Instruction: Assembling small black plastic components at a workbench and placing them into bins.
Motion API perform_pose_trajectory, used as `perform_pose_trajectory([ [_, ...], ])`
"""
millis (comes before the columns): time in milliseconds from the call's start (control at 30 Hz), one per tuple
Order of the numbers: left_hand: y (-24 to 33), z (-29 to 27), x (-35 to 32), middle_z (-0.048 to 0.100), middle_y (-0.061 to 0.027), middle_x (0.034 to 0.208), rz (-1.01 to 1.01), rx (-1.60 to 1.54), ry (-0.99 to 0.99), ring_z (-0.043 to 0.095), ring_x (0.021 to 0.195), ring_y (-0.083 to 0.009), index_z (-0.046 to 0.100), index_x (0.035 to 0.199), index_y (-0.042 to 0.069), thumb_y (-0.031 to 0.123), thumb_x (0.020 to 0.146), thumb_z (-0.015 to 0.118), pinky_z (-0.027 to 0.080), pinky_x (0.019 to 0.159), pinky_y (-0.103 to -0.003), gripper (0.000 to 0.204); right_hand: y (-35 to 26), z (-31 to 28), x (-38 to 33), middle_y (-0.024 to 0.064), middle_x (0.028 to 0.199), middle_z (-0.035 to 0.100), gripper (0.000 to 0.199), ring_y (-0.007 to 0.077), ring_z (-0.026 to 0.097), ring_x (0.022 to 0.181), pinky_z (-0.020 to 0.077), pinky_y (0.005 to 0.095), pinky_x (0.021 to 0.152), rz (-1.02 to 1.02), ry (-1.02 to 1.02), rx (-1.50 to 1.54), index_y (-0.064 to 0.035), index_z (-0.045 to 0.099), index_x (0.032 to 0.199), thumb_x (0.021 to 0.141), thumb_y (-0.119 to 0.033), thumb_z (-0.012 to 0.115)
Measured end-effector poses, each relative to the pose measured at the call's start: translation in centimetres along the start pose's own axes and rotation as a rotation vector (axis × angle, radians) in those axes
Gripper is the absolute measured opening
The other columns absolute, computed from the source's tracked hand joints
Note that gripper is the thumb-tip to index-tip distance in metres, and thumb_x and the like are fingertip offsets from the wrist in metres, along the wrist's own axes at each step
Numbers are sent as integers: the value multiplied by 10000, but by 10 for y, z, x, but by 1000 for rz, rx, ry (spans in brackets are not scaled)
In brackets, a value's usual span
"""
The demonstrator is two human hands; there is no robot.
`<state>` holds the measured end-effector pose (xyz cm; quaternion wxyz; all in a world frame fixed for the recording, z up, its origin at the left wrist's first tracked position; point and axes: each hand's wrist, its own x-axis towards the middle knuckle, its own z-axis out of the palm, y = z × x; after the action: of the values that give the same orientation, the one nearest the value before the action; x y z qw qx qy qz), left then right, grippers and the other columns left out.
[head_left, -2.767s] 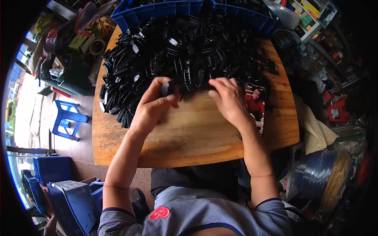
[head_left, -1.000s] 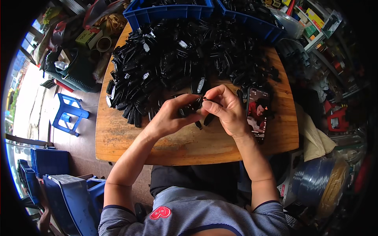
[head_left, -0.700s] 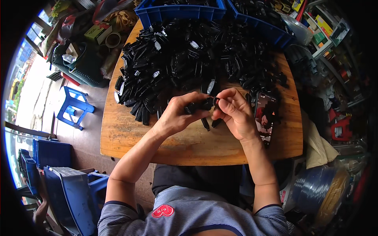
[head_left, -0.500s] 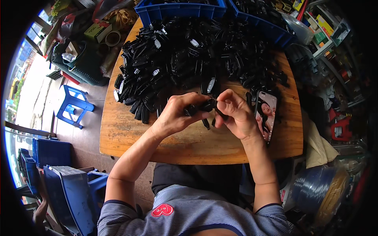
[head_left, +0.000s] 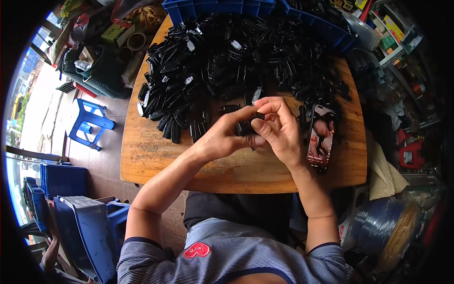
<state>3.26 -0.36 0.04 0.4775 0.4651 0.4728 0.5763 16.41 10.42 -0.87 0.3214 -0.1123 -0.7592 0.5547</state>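
Both my hands meet over the near part of the wooden table (head_left: pixel 189 171). Closed around a small black plastic part (head_left: pixel 243 128) is my left hand (head_left: pixel 221 138), its thumb below and its fingers above. My right hand (head_left: pixel 282 132) presses against the part's other end, thumb and fingertips bent in; the fingers cover much of it. Just beyond the fingers lies a black piece with a silvery face (head_left: pixel 257 94). A large heap of similar black plastic parts (head_left: pixel 213 71) spreads over the far half of the table.
A lit phone (head_left: pixel 322 137) lies right of my right hand. Blue crates (head_left: pixel 217 8) stand behind the heap. To the left are a blue stool (head_left: pixel 90 124) and stacked blue bins (head_left: pixel 82 232). Shelving (head_left: pixel 395 57) and wrapped rolls (head_left: pixel 385 232) stand at right.
My hands have drawn closer together around the black part. The right fingers have shifted up and over its end. The picture on the phone's screen has changed.
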Motion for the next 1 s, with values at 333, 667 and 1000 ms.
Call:
perform_pose_trajectory([
  [333,8,-54,6,599,-28,834,214,268,370,571,768,-105,554,940,58,23,772,652,463,699,-235,199,-3,11,-7,27,808,596,317,113,509,711,415,251,650,-58,-170,-599,-45,592,1014,718,-70,705],
  [667,-20,-31,8,548,-79,827,247,1366,318,565,842,-252,597,985,76,82,698,666,466,721,-346,295,-3,-11,0,8,834,537,305,88,551,687,474,217,599,393,-135,666,-32,536,1083,804,-73,652],
  [1000,-1,-10,6,577,-31,832,-18,280,142,559,742,-103,511,1133,42,60,770,665,464,683,-255,395,1,-12,-1,39,816,575,149,125,612,713,514,244,631,321,-19,631,-53,519,877,809,-32,650],
])
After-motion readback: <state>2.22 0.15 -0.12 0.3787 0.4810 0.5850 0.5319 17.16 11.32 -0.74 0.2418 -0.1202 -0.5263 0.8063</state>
